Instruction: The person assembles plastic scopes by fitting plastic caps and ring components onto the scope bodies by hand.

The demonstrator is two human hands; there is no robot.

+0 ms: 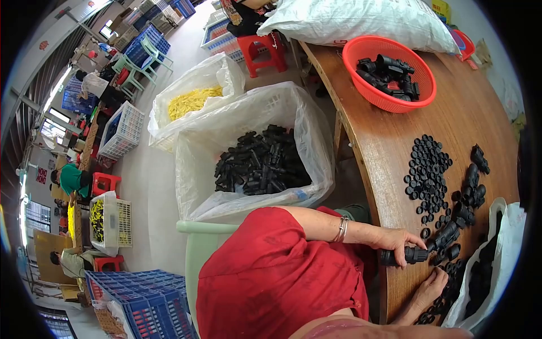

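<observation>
My left hand, with a silver bangle on its wrist, grips a black ribbed plastic fitting over the table's near edge. The fitting lies on its side, thumb and fingers around it. Below it in the view, my right hand reaches into a pile of small black rings, its fingers bent and pressed together. Whatever is in those fingertips is hidden. Just beyond both hands, a row of black plastic fittings lies on the wood. Many loose black rings are spread farther up the table.
A red basket of black parts stands on the wooden table, near a large white sack. An open white bag with dark contents borders the right. On the floor are a plastic-lined crate of black fittings and blue crates.
</observation>
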